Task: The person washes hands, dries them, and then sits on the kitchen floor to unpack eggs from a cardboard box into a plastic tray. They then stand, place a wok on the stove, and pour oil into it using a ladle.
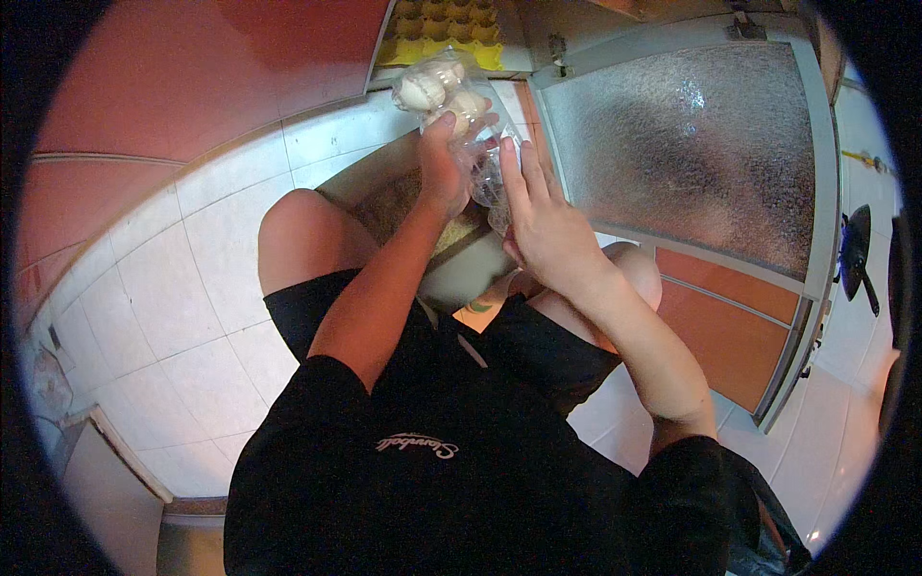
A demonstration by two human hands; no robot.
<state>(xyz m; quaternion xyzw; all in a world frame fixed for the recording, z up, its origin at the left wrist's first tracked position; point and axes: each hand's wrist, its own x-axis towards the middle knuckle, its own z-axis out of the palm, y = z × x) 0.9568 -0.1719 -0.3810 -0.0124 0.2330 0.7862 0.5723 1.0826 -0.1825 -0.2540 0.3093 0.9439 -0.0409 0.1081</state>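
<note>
My left hand (443,162) grips a clear plastic bag (490,173) from the side, its thumb lying against the contents. Several pale, rounded items (423,92) fill the bag's far end; through the plastic I cannot tell exactly what they are. At the loose near end of the bag is my right hand (547,223), its fingers long and nearly straight, with crumpled plastic between them and the thumb. Below both hands, between my knees, sits a container (464,277) with pale, grainy contents (452,234), partly hidden by my left arm.
A yellow egg tray (443,32) rests inside the cabinet ahead. The cabinet's textured-glass door (684,158) stands ajar on the right, close to my right hand. Red panels (216,65) rise on the left above white floor tiles (216,273). A dark frying pan (856,252) is at far right.
</note>
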